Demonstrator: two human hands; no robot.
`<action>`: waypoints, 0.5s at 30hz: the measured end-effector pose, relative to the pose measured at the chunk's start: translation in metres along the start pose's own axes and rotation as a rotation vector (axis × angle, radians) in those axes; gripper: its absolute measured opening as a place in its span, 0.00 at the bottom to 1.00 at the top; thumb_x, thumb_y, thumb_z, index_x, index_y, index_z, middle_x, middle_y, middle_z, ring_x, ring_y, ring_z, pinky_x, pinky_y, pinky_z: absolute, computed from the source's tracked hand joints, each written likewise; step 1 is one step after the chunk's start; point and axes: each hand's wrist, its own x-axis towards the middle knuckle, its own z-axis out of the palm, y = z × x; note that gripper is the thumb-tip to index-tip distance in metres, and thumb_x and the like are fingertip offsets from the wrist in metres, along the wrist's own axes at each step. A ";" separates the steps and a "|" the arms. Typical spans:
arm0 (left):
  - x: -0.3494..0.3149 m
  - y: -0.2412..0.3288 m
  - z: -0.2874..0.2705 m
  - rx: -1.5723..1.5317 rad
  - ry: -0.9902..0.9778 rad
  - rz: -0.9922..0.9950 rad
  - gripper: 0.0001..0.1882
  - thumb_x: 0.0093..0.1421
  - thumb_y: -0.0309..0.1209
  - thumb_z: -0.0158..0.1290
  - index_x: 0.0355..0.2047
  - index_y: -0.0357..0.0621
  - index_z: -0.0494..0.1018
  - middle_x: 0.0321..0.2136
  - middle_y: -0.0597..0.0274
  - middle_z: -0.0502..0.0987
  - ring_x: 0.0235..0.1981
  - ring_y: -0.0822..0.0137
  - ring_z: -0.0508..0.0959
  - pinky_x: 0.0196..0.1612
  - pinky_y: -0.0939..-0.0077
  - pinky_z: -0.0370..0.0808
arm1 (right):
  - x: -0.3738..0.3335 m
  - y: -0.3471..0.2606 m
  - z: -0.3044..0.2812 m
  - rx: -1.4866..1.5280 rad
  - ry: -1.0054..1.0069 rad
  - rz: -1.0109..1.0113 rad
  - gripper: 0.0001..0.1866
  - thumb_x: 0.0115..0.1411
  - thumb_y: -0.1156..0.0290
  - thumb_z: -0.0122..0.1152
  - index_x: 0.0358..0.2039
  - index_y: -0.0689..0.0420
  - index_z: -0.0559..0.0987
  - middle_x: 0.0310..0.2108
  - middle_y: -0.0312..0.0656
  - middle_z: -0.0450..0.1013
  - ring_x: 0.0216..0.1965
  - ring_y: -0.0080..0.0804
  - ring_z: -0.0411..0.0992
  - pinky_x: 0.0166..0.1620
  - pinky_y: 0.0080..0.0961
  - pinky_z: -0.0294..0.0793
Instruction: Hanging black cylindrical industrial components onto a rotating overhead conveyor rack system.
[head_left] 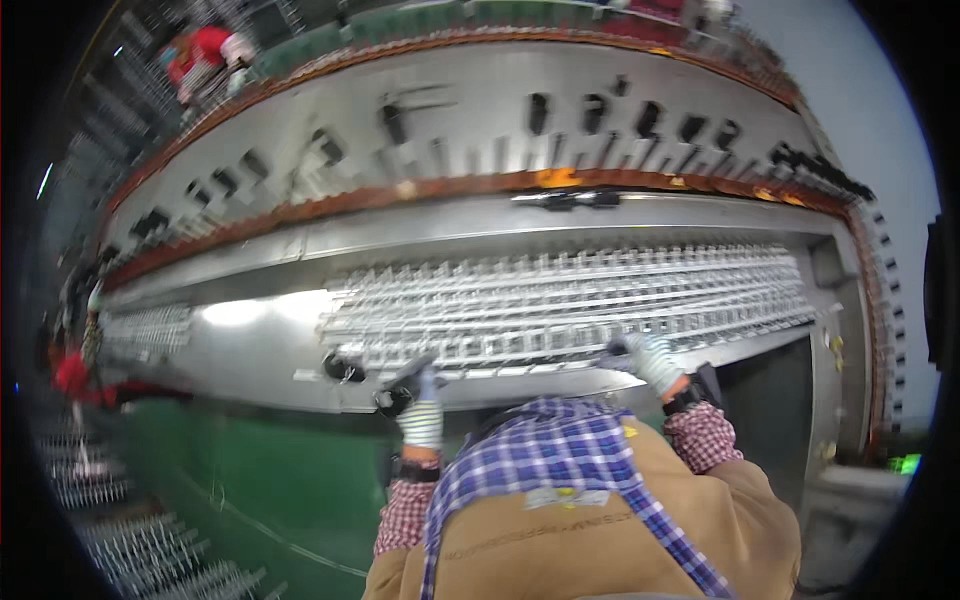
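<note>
Rows of thin metal bars (560,310) are seen laid across frame ctr on steel bench (250,350). At their near edge, just L of ctr, left hand (424,405), in striped glove w/ dark fingertips, is held partly curled by dark round shape (393,402); whether that's gripped can't be told b/c of blur. Just R of ctr, right hand (648,358) is placed at bars' near edge, fingers bent; contact is likely, grip can't be confirmed.

Risks: bars could be skewed or tangled if one end is pulled harder, rows being tightly packed. Front rows might be tipped off bench edge if dragged. Black item (344,367), L of left hand, could be knocked by a sideways sweep.

Hard to make out: fingertips, bar joints & dark parts (538,115), upper ctr, are motion-smeared. Bench front, lower ctr, is partly hidden by checked apron (540,440). Person in red (203,58), upper L, is badly blurred.
</note>
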 end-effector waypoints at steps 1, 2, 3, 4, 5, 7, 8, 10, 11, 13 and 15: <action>0.004 0.007 0.000 0.114 0.021 0.058 0.18 0.54 0.42 0.49 0.36 0.41 0.71 0.25 0.63 0.74 0.21 0.74 0.72 0.26 0.80 0.69 | 0.000 -0.007 -0.005 -0.110 -0.029 -0.004 0.30 0.43 0.42 0.55 0.36 0.56 0.75 0.29 0.49 0.73 0.32 0.43 0.72 0.36 0.32 0.70; 0.005 0.036 0.005 -0.160 -0.018 -0.202 0.21 0.54 0.44 0.48 0.38 0.38 0.70 0.25 0.62 0.74 0.20 0.74 0.72 0.26 0.80 0.69 | 0.001 -0.017 -0.010 -0.216 -0.061 -0.011 0.31 0.44 0.40 0.53 0.38 0.55 0.75 0.30 0.49 0.73 0.33 0.44 0.72 0.37 0.33 0.69; 0.007 0.033 0.005 -0.096 -0.065 -0.212 0.21 0.54 0.43 0.49 0.38 0.37 0.70 0.26 0.61 0.74 0.21 0.74 0.72 0.27 0.80 0.69 | -0.001 -0.025 -0.016 -0.233 -0.054 -0.031 0.26 0.46 0.45 0.54 0.35 0.56 0.75 0.32 0.44 0.73 0.33 0.42 0.71 0.37 0.31 0.69; 0.003 0.028 0.002 -0.021 -0.113 -0.218 0.20 0.54 0.42 0.50 0.38 0.36 0.69 0.26 0.61 0.74 0.21 0.74 0.72 0.29 0.81 0.70 | 0.000 -0.015 -0.013 -0.172 -0.065 -0.053 0.26 0.48 0.45 0.53 0.37 0.55 0.75 0.34 0.45 0.73 0.35 0.42 0.71 0.39 0.31 0.69; 0.001 0.018 0.004 -0.123 -0.077 -0.179 0.19 0.54 0.40 0.50 0.37 0.36 0.69 0.26 0.60 0.74 0.21 0.74 0.72 0.30 0.80 0.71 | 0.002 -0.014 -0.018 -0.083 -0.049 -0.092 0.25 0.48 0.47 0.53 0.38 0.55 0.75 0.34 0.45 0.73 0.36 0.42 0.71 0.40 0.30 0.69; 0.006 -0.005 0.012 -0.198 -0.010 -0.143 0.15 0.54 0.34 0.51 0.37 0.36 0.69 0.25 0.59 0.74 0.20 0.75 0.73 0.28 0.80 0.74 | 0.004 -0.026 -0.035 -0.027 -0.017 -0.134 0.23 0.49 0.50 0.54 0.39 0.54 0.74 0.35 0.45 0.72 0.37 0.39 0.71 0.41 0.29 0.68; 0.006 0.003 0.017 -0.303 -0.007 -0.119 0.14 0.54 0.34 0.51 0.36 0.36 0.69 0.27 0.57 0.73 0.23 0.73 0.73 0.28 0.80 0.73 | 0.009 -0.034 -0.051 -0.064 -0.003 -0.142 0.22 0.50 0.53 0.55 0.40 0.54 0.73 0.35 0.45 0.72 0.37 0.38 0.71 0.41 0.28 0.68; 0.003 0.017 0.021 -0.062 -0.004 -0.406 0.15 0.54 0.36 0.50 0.34 0.35 0.70 0.29 0.56 0.73 0.23 0.69 0.74 0.30 0.77 0.73 | 0.036 -0.029 -0.072 0.120 0.145 -0.040 0.23 0.50 0.49 0.53 0.40 0.53 0.73 0.37 0.45 0.72 0.38 0.39 0.71 0.41 0.28 0.69; 0.005 0.007 0.024 -0.023 0.061 -0.151 0.16 0.54 0.38 0.50 0.35 0.36 0.70 0.30 0.55 0.73 0.25 0.65 0.74 0.32 0.75 0.71 | 0.056 -0.024 -0.082 0.366 0.334 -0.163 0.22 0.51 0.51 0.53 0.40 0.54 0.73 0.35 0.45 0.72 0.36 0.38 0.71 0.40 0.27 0.69; -0.003 -0.013 0.020 0.230 0.105 -0.293 0.18 0.54 0.41 0.49 0.35 0.37 0.72 0.31 0.55 0.74 0.30 0.65 0.74 0.35 0.73 0.70 | 0.103 -0.001 -0.112 0.352 0.616 0.011 0.21 0.52 0.54 0.52 0.41 0.55 0.72 0.33 0.44 0.73 0.34 0.33 0.71 0.39 0.25 0.68; 0.003 -0.022 0.026 0.328 0.112 -0.369 0.19 0.54 0.42 0.49 0.35 0.38 0.72 0.32 0.55 0.74 0.32 0.65 0.74 0.37 0.73 0.69 | 0.149 0.007 -0.141 0.549 0.825 -0.025 0.24 0.52 0.57 0.52 0.45 0.58 0.68 0.29 0.45 0.73 0.30 0.30 0.71 0.36 0.23 0.68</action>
